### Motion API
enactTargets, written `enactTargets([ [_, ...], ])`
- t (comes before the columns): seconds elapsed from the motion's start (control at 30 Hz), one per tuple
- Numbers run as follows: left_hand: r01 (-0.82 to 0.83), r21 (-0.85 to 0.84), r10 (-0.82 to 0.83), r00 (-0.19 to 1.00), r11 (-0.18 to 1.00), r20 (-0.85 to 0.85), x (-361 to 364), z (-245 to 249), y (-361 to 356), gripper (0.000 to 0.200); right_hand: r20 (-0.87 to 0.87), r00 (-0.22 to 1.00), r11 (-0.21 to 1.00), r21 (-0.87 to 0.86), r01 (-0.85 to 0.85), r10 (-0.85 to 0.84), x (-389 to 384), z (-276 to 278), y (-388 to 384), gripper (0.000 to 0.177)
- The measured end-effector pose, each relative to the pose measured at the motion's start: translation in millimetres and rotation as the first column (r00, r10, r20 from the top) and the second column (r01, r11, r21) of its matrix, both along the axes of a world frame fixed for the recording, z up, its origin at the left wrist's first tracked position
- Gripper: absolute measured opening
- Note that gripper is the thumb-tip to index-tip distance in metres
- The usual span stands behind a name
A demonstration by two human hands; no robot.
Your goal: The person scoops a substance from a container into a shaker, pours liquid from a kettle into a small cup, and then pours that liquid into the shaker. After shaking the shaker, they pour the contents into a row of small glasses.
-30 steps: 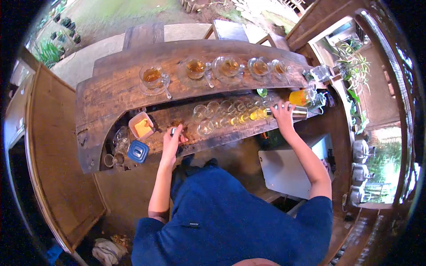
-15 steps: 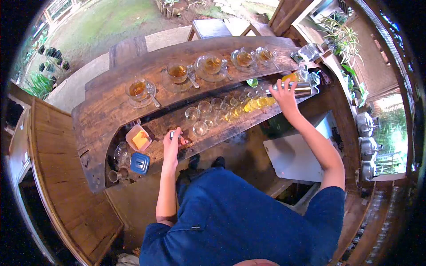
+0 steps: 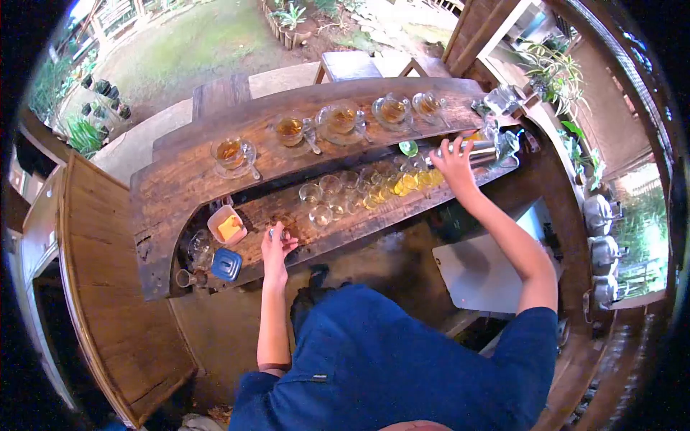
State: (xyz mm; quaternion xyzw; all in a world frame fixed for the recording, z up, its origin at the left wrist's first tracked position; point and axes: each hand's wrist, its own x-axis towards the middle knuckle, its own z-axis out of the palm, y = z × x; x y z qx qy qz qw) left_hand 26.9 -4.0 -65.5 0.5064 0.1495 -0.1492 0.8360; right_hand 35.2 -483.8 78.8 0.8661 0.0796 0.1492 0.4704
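Observation:
My right hand (image 3: 455, 165) is wrapped round a metal shaker (image 3: 484, 151), lying almost level above the right end of the lower shelf. Just left of it, several small glasses with yellow liquid (image 3: 407, 181) stand close together. The row goes on leftward with clear glasses (image 3: 320, 215) that look empty. My left hand (image 3: 274, 251) is over the shelf's front part, its fingers pinched on a small silvery piece (image 3: 272, 233), too small to name surely. Left of that hand are a pink tub (image 3: 228, 225) with something orange-yellow inside and a blue lid (image 3: 226, 264).
Several glass cups of amber tea on saucers with spoons (image 3: 230, 154) line the raised wooden counter (image 3: 172, 190). A green item (image 3: 408, 148) lies behind the glasses. Glassware (image 3: 185, 278) stands at the shelf's left end. A white board (image 3: 478, 276) is below on the right.
The view has shifted slightly. My right hand keeps the shaker tilted over the right end. My left hand still pinches the small piece, its other fingers a little more spread.

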Motion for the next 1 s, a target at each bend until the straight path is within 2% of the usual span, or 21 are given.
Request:
enactTargets([
  [0.03,-0.047,-0.05,0.047,0.999,0.998,-0.01,-4.0,2.0,-3.5,0.032,0.008,1.0,1.0,0.005,-0.012,0.012,-0.2,12.3,-2.3,0.036],
  [0.07,-0.047,-0.043,0.047,0.999,0.998,-0.006,-6.9,2.1,-5.5,0.032,0.031,0.999,1.0,-0.027,0.01,-0.009,-1.3,27.4,2.1,0.038],
  [0.13,-0.029,-0.139,0.027,0.999,0.99,-0.021,-13.1,-0.4,-9.8,0.033,0.043,0.999,1.0,0.0,-0.026,0.026,-2.1,44.2,-4.9,0.039],
  [0.17,-0.02,-0.114,0.019,1.0,0.993,-0.006,-17.6,0.2,-12.3,0.027,0.047,0.998,0.999,0.006,-0.031,0.031,-1.5,51.1,-8.2,0.039],
  [0.23,-0.02,-0.064,0.021,1.0,0.998,0.009,-28.6,1.1,-16.4,0.027,0.095,0.994,0.998,-0.028,-0.057,0.06,-3.1,60.1,-10.6,0.039],
  [0.33,-0.021,0.002,0.021,0.999,1.0,0.033,-47.9,17.8,-21.0,0.029,0.09,0.994,0.998,0.021,-0.062,0.059,-8.0,56.9,-8.1,0.039],
  [0.47,-0.044,0.028,0.044,0.999,0.999,0.019,-69.0,25.5,-21.8,0.037,0.063,0.994,0.994,0.066,-0.09,0.086,-2.7,-5.0,-16.2,0.036],
  [0.63,-0.039,0.058,0.037,0.998,0.998,0.043,-96.1,14.9,-21.5,0.04,-0.007,0.995,0.995,0.017,-0.098,0.098,-6.1,-49.8,-14.6,0.033],
  [0.77,-0.083,0.204,0.062,0.992,0.976,0.106,-113.3,1.5,-23.8,0.042,0.031,0.992,0.991,0.042,-0.127,0.126,-8.8,-36.0,-16.3,0.032],
  [1.0,-0.104,0.158,0.093,0.993,0.982,0.076,-131.6,-0.7,-42.1,0.046,0.138,0.973,0.983,-0.003,-0.184,0.183,-18.3,45.8,-25.1,0.034],
])
